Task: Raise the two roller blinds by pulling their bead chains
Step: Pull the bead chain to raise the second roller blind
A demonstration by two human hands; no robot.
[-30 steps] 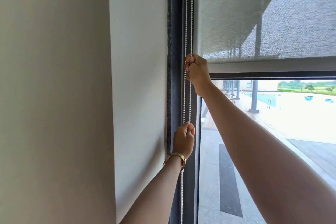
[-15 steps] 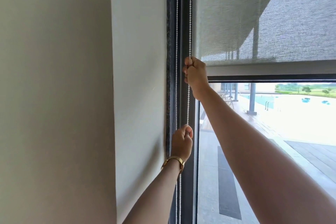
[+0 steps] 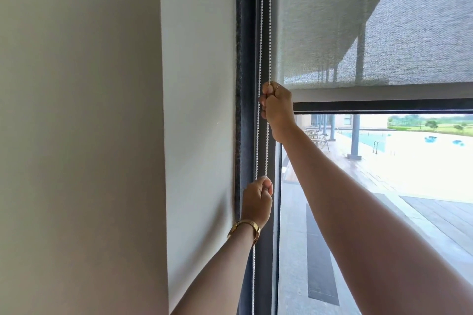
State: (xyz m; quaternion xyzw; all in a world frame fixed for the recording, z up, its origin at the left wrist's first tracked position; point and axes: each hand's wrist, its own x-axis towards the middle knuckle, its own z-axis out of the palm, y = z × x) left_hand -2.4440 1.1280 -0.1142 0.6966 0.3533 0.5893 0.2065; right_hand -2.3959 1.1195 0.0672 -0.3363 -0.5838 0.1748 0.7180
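Note:
A white bead chain hangs in two strands down the dark window frame. My right hand is shut on the right strand, level with the bottom bar of the grey mesh roller blind. Lower down, my left hand, with a gold watch at the wrist, is shut on the same chain, which continues below it. The blind covers the upper part of the glass. I cannot make out a second blind.
A pale wall and a lighter side panel fill the left half. Under the blind, the glass shows a terrace, pillars and a pool outside. A dark horizontal frame bar crosses just below the blind's bottom bar.
Both hands keep their grip at about the same heights. The free left strand swung away to the left and is back close to the other. The blind's bottom bar is at nearly the same height.

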